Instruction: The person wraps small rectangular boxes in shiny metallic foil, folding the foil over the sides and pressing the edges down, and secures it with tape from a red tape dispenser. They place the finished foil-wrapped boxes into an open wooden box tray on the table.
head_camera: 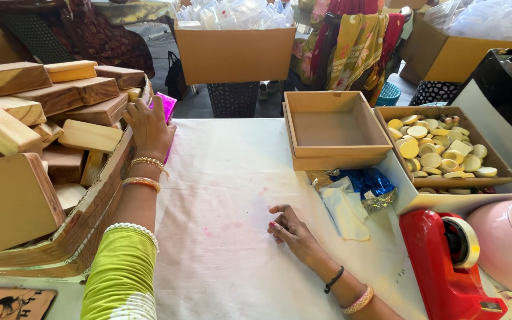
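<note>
The left hand is reaching to one pink packet at the desk's far left edge beside one box of wooden blocks, fingers curled around it. The right hand is resting mid-desk, fingers loosely spread, holding nothing.

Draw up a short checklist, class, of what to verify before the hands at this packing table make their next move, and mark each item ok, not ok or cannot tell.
1. Left hand has reached the wooden blocks in the cardboard box: ok, it rests at the box edge beside the pile.
2. Left hand's grip on a block: cannot tell; the fingers are hidden from this side.
3. Pink item beside the left hand identified: cannot tell.
4. Right hand free: ok, it lies flat on the white table cover, holding nothing.
5. Wooden tray ready to receive: ok, it sits empty.
6. Red tape dispenser loaded: ok, a roll is mounted.
</note>
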